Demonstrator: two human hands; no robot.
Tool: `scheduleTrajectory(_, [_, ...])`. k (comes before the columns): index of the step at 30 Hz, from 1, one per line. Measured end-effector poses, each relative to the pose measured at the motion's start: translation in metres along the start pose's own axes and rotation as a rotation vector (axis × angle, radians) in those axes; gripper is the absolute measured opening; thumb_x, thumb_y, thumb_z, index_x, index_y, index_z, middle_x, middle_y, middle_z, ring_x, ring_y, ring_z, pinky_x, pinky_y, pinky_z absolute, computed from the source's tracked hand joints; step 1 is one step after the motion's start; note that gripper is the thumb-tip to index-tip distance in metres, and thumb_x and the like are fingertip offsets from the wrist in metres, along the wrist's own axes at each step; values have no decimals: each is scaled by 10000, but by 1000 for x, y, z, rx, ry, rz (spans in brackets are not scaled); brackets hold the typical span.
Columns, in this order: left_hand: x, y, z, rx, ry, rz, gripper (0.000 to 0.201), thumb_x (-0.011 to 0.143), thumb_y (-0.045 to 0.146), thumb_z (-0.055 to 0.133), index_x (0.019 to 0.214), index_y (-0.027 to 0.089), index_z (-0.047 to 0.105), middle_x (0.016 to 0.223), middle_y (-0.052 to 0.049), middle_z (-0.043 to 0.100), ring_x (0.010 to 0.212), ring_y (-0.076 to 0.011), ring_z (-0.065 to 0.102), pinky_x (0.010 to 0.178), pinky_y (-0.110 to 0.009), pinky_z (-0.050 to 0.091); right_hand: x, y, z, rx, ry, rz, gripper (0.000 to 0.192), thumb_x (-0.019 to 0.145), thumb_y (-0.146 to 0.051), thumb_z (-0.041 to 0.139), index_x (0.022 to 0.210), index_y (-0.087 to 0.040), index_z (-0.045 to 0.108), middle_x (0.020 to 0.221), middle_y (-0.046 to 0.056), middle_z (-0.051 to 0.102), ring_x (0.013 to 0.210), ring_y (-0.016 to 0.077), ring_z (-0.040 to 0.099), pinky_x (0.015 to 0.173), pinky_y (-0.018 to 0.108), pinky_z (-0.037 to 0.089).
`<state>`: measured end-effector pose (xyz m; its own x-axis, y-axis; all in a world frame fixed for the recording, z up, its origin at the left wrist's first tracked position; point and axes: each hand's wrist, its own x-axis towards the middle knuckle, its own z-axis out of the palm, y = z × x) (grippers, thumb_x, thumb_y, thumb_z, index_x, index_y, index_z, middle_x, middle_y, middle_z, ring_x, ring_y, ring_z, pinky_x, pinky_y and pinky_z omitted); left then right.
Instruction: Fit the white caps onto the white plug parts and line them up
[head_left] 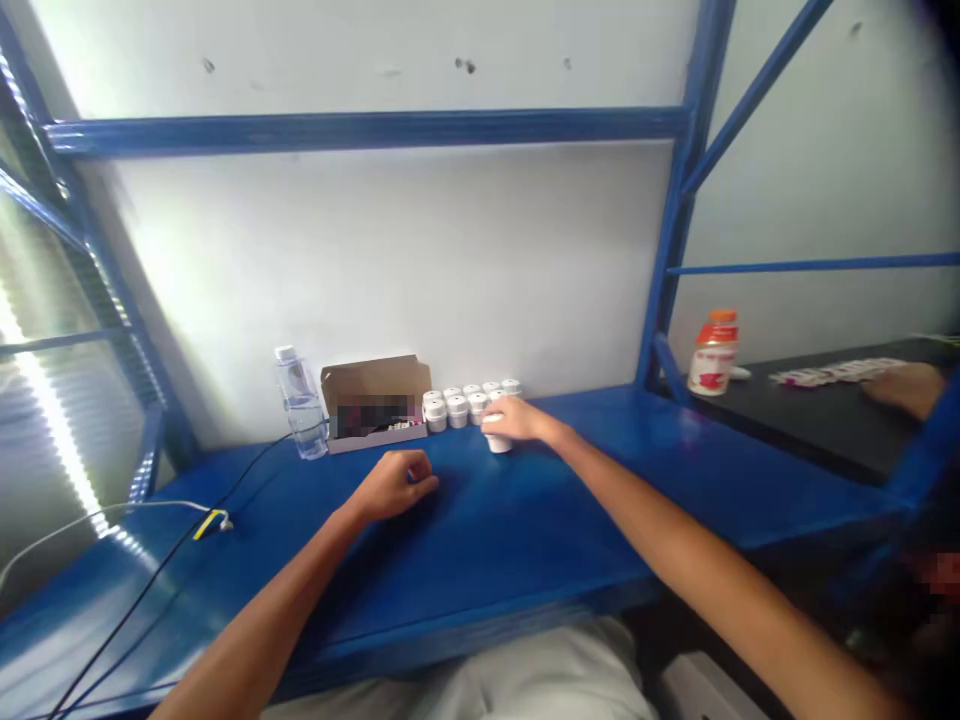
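Observation:
My right hand (517,418) is closed around a small white round piece (499,441), which looks like a lidded pot or a fitting. The piece is at the table surface; I cannot tell whether it touches it. Just behind it stand two rows of similar white round pieces (457,412), each with a small dark mark on top. My fingers hide part of the front row. My left hand (396,484) rests over the blue table (480,560), fingers loosely curled, with a gap between thumb and forefinger and nothing visible in it.
Left of the rows, an opened cardboard box (375,375) holds dark items, partly blurred. A clear water bottle (304,410) stands beside it. Black and white cables (217,520) cross the left side. Blue posts (667,270) frame the table. Right, beyond them, stand an orange-capped bottle (714,355) and another person's hand (904,388).

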<state>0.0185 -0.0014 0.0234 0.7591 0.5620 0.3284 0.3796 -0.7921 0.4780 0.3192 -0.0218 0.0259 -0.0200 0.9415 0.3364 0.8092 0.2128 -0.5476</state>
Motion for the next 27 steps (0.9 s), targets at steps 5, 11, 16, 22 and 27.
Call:
scheduleTrajectory(5, [0,-1,0,-6,-1,7,213,814,396,644,751,197,686,757,-54,709,724,-204,637,684,-293,455,-5,68,-39,-53,231,309,305,699,-300,714,953,-136,683,963,119,717,878,256,642,742,294,458])
scheduleTrajectory(11, [0,-3,0,-6,-12,15,219,817,400,629,755,198,685,763,-55,706,728,-200,630,693,-293,459,-3,89,-24,-21,440,365,362,743,-300,695,1057,-138,614,1044,147,700,969,266,644,824,333,487])
scheduleTrajectory(16, [0,-2,0,-18,1,22,210,795,400,653,730,203,689,751,-54,702,720,-201,621,688,-292,459,7,83,-9,66,384,190,396,724,-177,715,1116,-160,663,1122,106,723,1020,228,681,887,317,527])
scheduleTrajectory(22, [0,-4,1,30,-18,17,187,806,376,646,753,204,696,779,-57,708,737,-211,626,689,-301,453,9,76,-17,8,472,124,385,771,-104,614,1149,-124,684,1267,165,646,1184,262,603,1004,367,486])
scheduleTrajectory(27, [0,-6,3,44,10,37,153,800,350,655,769,207,699,837,-65,704,789,-221,633,732,-311,463,6,33,7,39,327,-123,178,869,-224,577,947,-167,725,993,98,718,915,218,667,885,352,531])
